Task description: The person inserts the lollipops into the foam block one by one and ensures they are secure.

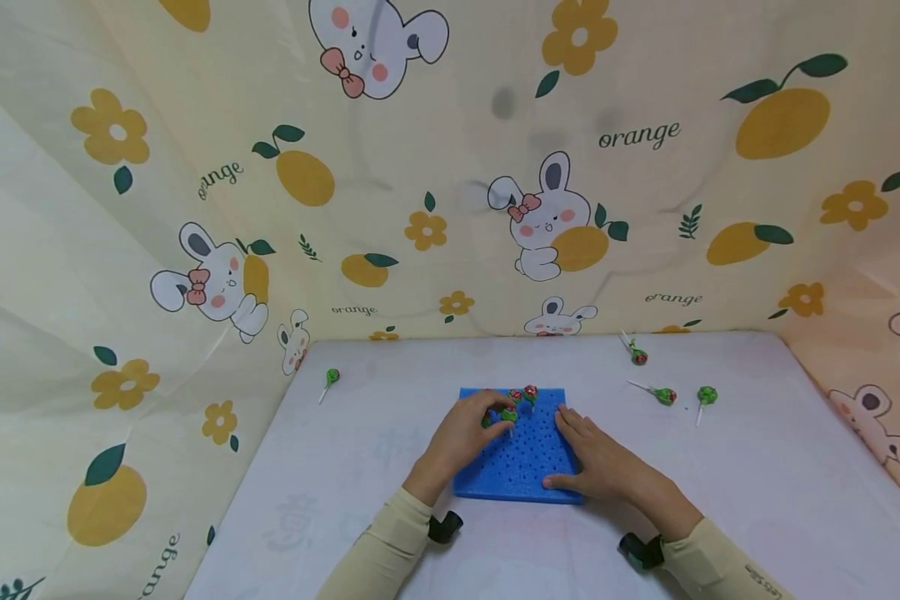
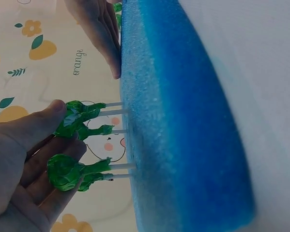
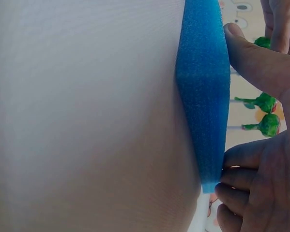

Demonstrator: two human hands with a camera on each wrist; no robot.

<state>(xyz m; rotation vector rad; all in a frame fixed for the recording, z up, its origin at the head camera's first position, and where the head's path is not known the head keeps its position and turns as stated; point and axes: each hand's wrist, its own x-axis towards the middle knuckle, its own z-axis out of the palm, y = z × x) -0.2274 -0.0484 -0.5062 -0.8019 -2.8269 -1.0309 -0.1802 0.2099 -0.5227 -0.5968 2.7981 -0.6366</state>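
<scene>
A blue foam board (image 1: pixel 521 471) dotted with small holes lies on the table. Several lollipops in green and red wrappers stand by their white sticks in its upper part, among them a red-topped one (image 1: pixel 531 392). My left hand (image 1: pixel 457 433) is over the board's left side, thumb and fingers pinching the green wrapped head of a lollipop (image 2: pixel 69 118) whose stick meets the foam. Close beside those fingers is another green lollipop (image 2: pixel 62 171). My right hand (image 1: pixel 607 462) rests along the board's right side, fingers extended and thumb spread, touching the foam.
On the table's right side lie loose lollipops: one near the back edge (image 1: pixel 638 356), one on its side (image 1: pixel 665 396) and one farther right (image 1: pixel 707 395). A single lollipop (image 1: pixel 333 377) lies at the back left. Behind the white table (image 1: pixel 330 500) hangs a printed cloth (image 1: pixel 450 175).
</scene>
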